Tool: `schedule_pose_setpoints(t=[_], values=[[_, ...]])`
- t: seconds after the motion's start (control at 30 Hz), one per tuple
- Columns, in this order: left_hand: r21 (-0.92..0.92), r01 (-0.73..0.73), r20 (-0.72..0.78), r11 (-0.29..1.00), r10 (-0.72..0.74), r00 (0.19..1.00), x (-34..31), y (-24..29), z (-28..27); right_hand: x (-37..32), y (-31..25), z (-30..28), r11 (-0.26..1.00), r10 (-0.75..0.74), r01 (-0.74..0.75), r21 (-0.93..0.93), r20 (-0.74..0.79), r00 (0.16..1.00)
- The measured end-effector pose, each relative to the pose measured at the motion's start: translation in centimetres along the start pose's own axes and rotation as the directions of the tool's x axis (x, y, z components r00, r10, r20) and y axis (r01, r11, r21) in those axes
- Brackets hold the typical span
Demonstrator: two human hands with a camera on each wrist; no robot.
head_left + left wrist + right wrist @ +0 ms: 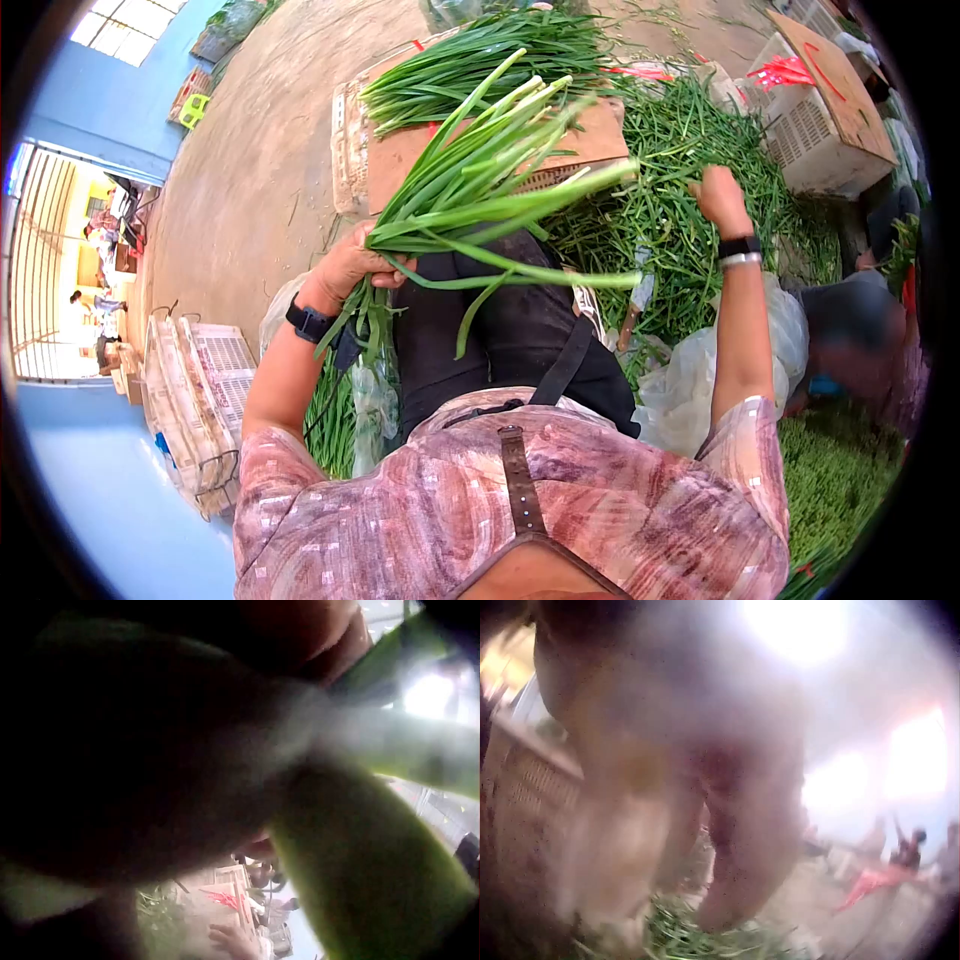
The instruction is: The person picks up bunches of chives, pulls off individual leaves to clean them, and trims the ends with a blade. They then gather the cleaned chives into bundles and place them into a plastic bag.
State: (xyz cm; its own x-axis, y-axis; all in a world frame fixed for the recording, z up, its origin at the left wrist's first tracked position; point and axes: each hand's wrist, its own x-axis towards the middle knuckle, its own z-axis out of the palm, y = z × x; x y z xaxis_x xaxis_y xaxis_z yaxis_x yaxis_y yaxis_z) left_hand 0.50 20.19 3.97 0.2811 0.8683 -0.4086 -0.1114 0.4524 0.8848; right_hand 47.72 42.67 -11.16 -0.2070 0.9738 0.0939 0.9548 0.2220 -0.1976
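My left hand (pixel 352 262) grips a bunch of garlic chives (pixel 470 205), long flat green leaves with paler stems. The bunch fans up and to the right over my lap; some leaves hang below the hand. In the left wrist view, dark blurred leaves fill much of the picture. My right hand (pixel 720 200) hovers over a heap of loose green leaves (pixel 690 130), fingers bent, holding nothing visible. Blurred fingers (pixel 750 862) point down toward the greens in the right wrist view. A knife (pixel 641 292) with a wooden handle lies on the heap, right of my thigh.
In front, more chives (pixel 490 60) lie on cardboard (pixel 400 165) over a crate. Another board-topped crate (pixel 815 145) with red ties (pixel 785 72) stands at the right. Plastic sheeting (pixel 690 395) lies beside my right leg. Pale crates (pixel 200 390) stand at the left.
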Motion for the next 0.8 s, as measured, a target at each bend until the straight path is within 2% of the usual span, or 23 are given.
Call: schedule_pose_setpoints(t=[0.03, 0.07, 0.1, 0.13, 0.17, 0.23, 0.3, 0.37, 0.43, 0.47, 0.57, 0.6, 0.7, 0.8], values=[[-0.016, 0.009, 0.019, 1.000, -0.008, 1.000, 0.0, 0.2, 0.0, -0.8, 0.2, 0.0, 0.967, -0.113, 0.127, 0.219, -0.076, 0.991], [-0.034, 0.025, 0.038, 0.999, -0.023, 0.999, 0.1, 0.2, 0.2, -1.6, -0.2, -0.1, 0.906, -0.096, 0.107, 0.410, -0.048, 0.994], [-0.052, 0.052, 0.060, 0.997, -0.049, 0.997, 0.1, 0.1, 0.4, -1.9, -0.7, 0.2, 0.851, -0.013, -0.053, 0.522, 0.121, 0.993], [-0.103, 0.044, 0.088, 0.994, -0.035, 0.995, 0.2, -0.2, 0.5, -2.7, -1.2, 0.4, 0.746, -0.001, -0.163, 0.645, 0.246, 0.969], [-0.136, 0.063, 0.085, 0.989, -0.052, 0.995, 0.2, 0.0, 1.0, -4.1, -3.2, -0.9, 0.620, -0.009, -0.279, 0.733, 0.363, 0.932], [-0.197, 0.102, 0.087, 0.975, -0.087, 0.992, 0.3, 0.8, 2.6, -6.2, -6.2, -2.3, 0.478, -0.136, -0.398, 0.783, 0.513, 0.847], [-0.205, 0.124, 0.127, 0.971, -0.100, 0.987, 0.5, 0.7, 2.8, -7.7, -8.4, -2.6, 0.315, -0.237, -0.494, 0.810, 0.572, 0.785], [-0.223, 0.133, 0.191, 0.966, -0.090, 0.977, 1.0, 0.2, 2.5, -8.6, -10.1, -2.9, 0.173, -0.315, -0.525, 0.833, 0.552, 0.772], [-0.200, 0.135, 0.150, 0.971, -0.106, 0.983, 1.0, 0.5, 3.2, -8.4, -11.2, -3.7, 0.181, -0.310, -0.408, 0.895, 0.446, 0.840], [-0.178, 0.136, 0.120, 0.975, -0.116, 0.986, 0.9, 0.6, 3.6, -8.0, -11.4, -4.1, 0.176, -0.257, -0.344, 0.922, 0.381, 0.888], [-0.093, 0.150, 0.095, 0.984, -0.141, 0.985, 1.0, 0.5, 3.7, -6.5, -12.3, -8.0, 0.051, -0.158, -0.228, 0.972, 0.233, 0.959], [-0.053, 0.151, 0.094, 0.987, -0.146, 0.985, 1.1, 0.7, 4.0, -6.0, -12.6, -8.5, 0.026, -0.149, -0.129, 0.991, 0.131, 0.980], [0.040, 0.163, 0.094, 0.986, -0.166, 0.982, 1.4, 0.4, 4.4, -5.2, -13.3, -10.3, 0.083, -0.149, 0.045, 0.996, -0.033, 0.988], [0.145, 0.167, 0.104, 0.975, -0.183, 0.978, 1.6, 0.1, 5.0, -5.0, -14.0, -12.0, 0.101, -0.193, 0.104, 0.989, -0.084, 0.978]])
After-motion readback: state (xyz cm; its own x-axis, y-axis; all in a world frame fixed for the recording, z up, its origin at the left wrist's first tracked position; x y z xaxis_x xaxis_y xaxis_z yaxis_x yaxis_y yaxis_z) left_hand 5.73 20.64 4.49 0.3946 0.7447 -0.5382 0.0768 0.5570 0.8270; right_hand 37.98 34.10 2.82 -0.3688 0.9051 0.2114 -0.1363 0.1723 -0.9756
